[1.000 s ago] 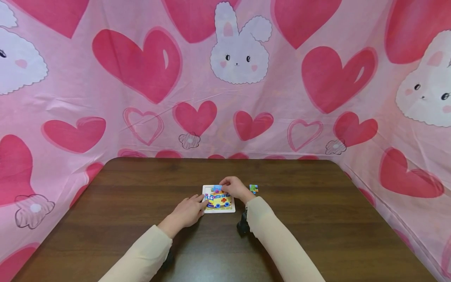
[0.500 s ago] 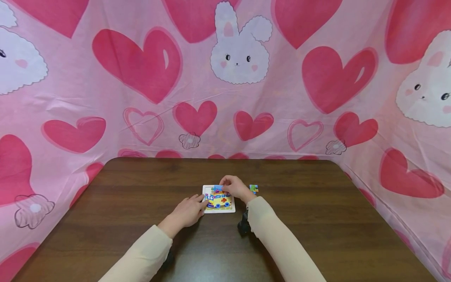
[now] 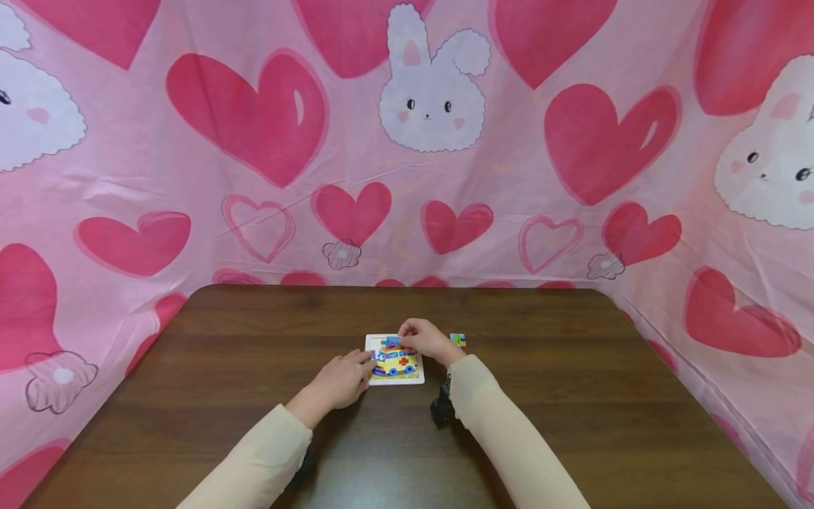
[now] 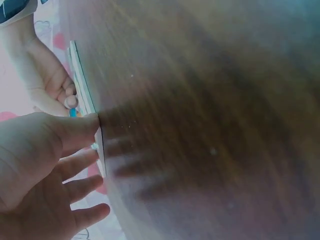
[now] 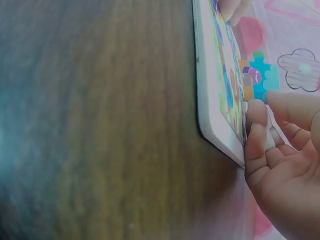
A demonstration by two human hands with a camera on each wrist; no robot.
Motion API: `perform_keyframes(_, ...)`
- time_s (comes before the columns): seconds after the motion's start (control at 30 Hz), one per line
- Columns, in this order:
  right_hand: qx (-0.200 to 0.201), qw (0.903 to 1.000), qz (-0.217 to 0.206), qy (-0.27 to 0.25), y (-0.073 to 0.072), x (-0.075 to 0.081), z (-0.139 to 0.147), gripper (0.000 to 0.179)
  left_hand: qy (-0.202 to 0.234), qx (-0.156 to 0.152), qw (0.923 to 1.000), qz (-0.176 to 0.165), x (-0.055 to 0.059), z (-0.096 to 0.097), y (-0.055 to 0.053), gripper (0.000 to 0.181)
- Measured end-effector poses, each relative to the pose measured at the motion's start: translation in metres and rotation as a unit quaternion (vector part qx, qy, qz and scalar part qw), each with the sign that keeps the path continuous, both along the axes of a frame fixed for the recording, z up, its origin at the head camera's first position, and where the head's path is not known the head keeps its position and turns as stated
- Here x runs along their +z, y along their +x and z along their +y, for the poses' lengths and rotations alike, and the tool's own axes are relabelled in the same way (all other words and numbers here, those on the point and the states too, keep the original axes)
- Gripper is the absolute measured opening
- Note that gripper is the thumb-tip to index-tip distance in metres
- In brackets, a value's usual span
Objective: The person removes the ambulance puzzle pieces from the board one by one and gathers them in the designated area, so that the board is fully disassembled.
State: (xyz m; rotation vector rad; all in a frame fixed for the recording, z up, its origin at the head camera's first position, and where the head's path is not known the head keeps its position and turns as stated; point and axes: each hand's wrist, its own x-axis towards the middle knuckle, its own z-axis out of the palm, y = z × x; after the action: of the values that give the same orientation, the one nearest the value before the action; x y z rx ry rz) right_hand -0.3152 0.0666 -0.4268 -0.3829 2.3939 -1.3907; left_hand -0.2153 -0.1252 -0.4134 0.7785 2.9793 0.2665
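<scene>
A jigsaw puzzle with a white frame (image 3: 397, 383) lies flat on the table, its picture a yellow ambulance with a red cross. Thumb and index finger of my right hand (image 3: 425, 338) pinch a blue puzzle piece (image 5: 260, 77) by its edge. In the right wrist view this piece stands tilted up from the puzzle's surface, over the upper part of the picture. My left hand (image 3: 343, 378) lies at the left side of the frame, thumb against its edge and the other fingers fairly straight, some over the picture. Part of the puzzle is hidden under both hands.
Just right of the frame, beyond my right wrist, lies another loose puzzle piece (image 3: 458, 340) in green and blue. The brown wooden table (image 3: 547, 396) ends at a pink curtain (image 3: 509, 170) with hearts and rabbits. A black wrist device (image 3: 441, 408) hangs below my right sleeve.
My right hand has shifted slightly to the right with the blue puzzle piece, whose angle over the puzzle has changed a little. My left hand stays at the frame's left side.
</scene>
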Motion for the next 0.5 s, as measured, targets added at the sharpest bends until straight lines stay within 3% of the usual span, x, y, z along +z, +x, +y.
perform_keyframes(0.3,-0.004,1.0,0.0,-0.005,0.0,-0.001,0.002,0.005,0.001,-0.006,1.0,0.003,-0.001,0.004,-0.005,0.052)
perform_keyframes(0.5,-0.001,0.9999,0.003,-0.014,0.002,-0.001,0.002,0.007,-0.026,-0.005,0.9993,0.025,0.0,0.01,-0.006,0.052)
